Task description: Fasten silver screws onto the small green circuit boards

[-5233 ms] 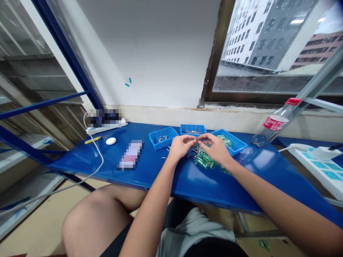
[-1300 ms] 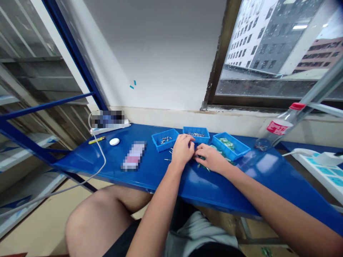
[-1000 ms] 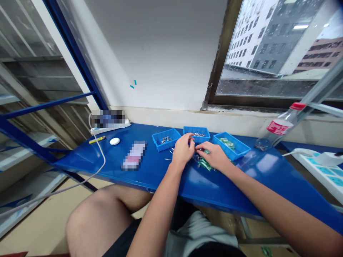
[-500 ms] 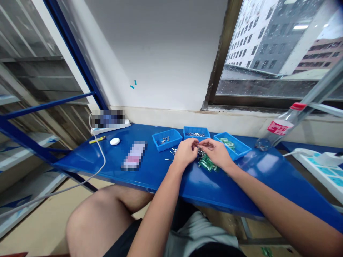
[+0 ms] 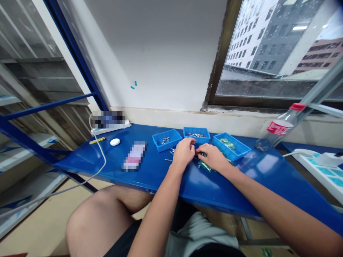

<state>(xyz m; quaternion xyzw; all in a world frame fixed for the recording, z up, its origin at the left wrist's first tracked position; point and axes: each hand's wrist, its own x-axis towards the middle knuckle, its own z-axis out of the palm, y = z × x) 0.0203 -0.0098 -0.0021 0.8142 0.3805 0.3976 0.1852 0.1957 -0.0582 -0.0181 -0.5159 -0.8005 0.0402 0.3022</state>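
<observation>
In the head view, we see our right hand (image 5: 211, 156) lowered over the green pieces (image 5: 205, 166), which lie heaped on the blue table (image 5: 150, 175) and are partly covered by it. Their exposed part lies under and just on the near side of that grip, so the right hand is the nearer one; our left hand (image 5: 184, 152) is just beside, to the left. The clearest green pieces stretch slantwise, long axis from far left to near right; they are too small for us to tell which end is the front.

The right grip has its fingers bent down at the heap, the left grip its fingers curled; we cannot tell whether either grasps anything. Beyond stand the left tray (image 5: 170, 145), the middle tray (image 5: 197, 129) and the right tray (image 5: 238, 155).
</observation>
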